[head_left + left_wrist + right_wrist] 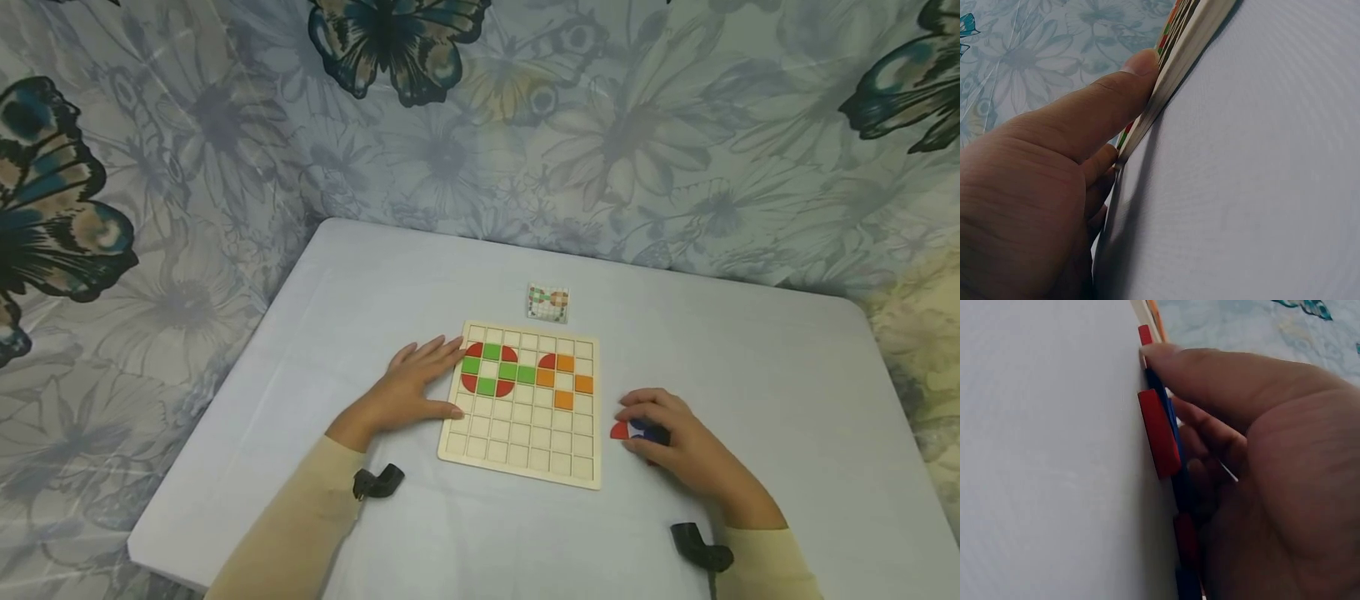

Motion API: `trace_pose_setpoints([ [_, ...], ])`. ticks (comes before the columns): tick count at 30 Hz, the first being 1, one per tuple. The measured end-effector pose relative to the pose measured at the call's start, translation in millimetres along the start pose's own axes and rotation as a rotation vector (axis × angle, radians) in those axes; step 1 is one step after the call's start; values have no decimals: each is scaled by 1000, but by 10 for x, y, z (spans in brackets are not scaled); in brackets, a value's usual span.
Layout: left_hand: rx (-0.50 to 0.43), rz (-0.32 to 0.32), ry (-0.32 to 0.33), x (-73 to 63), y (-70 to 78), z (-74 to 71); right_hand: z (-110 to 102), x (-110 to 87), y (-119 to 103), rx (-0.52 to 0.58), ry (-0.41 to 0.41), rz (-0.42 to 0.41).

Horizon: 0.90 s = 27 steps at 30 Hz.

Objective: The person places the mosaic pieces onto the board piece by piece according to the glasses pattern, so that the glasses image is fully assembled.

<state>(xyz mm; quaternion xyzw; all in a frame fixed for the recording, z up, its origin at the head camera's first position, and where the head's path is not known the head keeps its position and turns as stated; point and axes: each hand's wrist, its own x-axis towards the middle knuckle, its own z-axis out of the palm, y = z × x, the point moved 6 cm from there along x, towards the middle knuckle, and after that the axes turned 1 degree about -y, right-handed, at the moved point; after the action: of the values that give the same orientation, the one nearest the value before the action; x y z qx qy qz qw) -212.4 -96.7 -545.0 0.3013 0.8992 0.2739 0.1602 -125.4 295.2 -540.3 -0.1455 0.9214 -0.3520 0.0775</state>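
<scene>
My left hand (405, 390) lies spread at the left edge of a wooden grid board (517, 433), fingertips and thumb touching it. In the left wrist view the thumb (1116, 94) rests against the board's side. Green squares (486, 387), red quarter-circles (506, 388) and orange squares (563, 400) sit in the board's upper cells. Right of the board, my right hand (686, 446) hovers low with bent, parted fingers over a red piece (618, 431) and blue pieces (651, 431). Its thumb (1210, 372) touches or nearly touches a piece; the other fingertips' contact is hidden.
A small pattern card (547, 302) lies just behind the board. White cloth covers the table (390, 275), with a patterned fabric wall behind it. More red pieces (1160, 434) lie beneath the right palm. A black strap end (701, 546) hangs by each wrist.
</scene>
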Motion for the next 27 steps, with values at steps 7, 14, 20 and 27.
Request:
trace_pose_setpoints([
  [7, 3, 0, 5, 5, 14, -15, -8, 39, -17, 5, 60, 37],
  [14, -9, -10, 1, -4, 18, -16, -2, 55, -40, 3, 80, 95],
  [20, -9, -9, 4, -6, 5, -15, 3, 38, -59, -5, 94, 137],
  [27, -10, -15, -3, 6, -7, 0, -10, 10, -24, -2, 144, 170],
])
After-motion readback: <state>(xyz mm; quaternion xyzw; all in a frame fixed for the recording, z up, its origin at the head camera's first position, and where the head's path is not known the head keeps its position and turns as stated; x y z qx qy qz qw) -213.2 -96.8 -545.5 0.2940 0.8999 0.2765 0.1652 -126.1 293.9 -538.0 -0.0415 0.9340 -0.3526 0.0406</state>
